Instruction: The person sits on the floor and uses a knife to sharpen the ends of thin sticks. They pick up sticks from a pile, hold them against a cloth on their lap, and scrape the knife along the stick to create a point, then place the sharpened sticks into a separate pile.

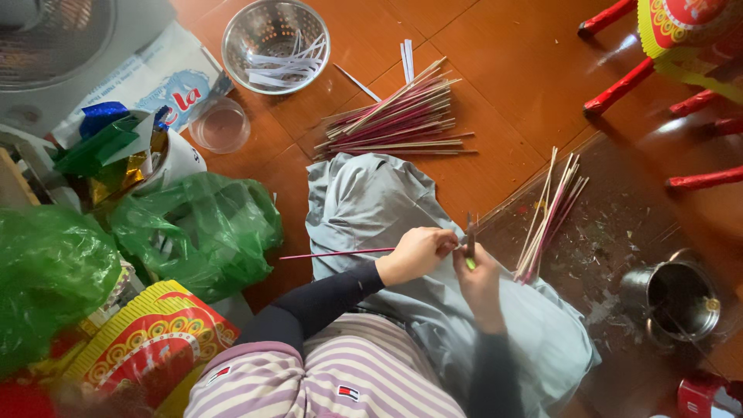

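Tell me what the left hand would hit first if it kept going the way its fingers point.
The left hand points rightward across the lap. First in that line is the right hand with its small green-tipped tool, already touching or nearly so. Beyond lies a loose bundle of thin sticks; depth is unclear.

The person sits on the floor [495, 93] with a cloth [371, 201] spread over the lap. Both hands meet above the cloth: the left hand [414, 254] pinches a thin stick [333, 254] that runs out to the left, the right hand [480, 279] just beside it. A pile of sticks [398, 116] lies beyond the cloth, a smaller bundle [549, 217] to its right. A colander [275, 45] sits behind the pile to the left, a pot [677, 298] far right, plastic bags [201, 228] left.
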